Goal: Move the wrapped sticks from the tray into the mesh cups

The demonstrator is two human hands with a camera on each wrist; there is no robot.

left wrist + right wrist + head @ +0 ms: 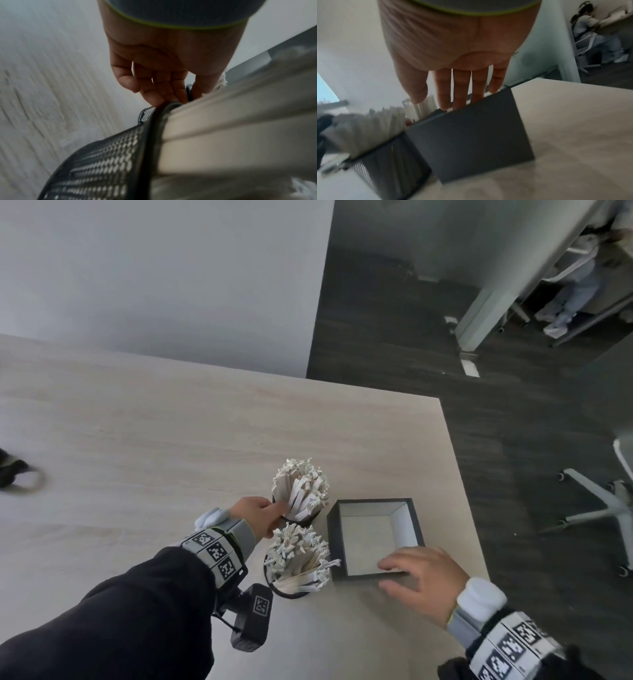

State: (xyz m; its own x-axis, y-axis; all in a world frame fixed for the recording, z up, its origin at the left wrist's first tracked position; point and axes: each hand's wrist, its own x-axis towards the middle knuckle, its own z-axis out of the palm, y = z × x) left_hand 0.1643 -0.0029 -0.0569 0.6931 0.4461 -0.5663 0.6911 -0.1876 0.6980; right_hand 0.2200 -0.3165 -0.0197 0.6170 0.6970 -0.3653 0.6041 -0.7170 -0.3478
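On the table (171, 422), full mesh cups (291, 589) (two), hands (423, 580) touching tray (373, 502)

On the table (171, 422), two stick-filled mesh cups (291, 589) stand one behind the other, just left of the tray (334, 542).

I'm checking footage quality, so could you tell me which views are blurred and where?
Head view: mostly sharp, both mesh cups and the tray readable, edges bent by the wide lens. Left wrist: table grain and near sticks smeared. Right wrist: sticks at left blurred, tray wall clearer.
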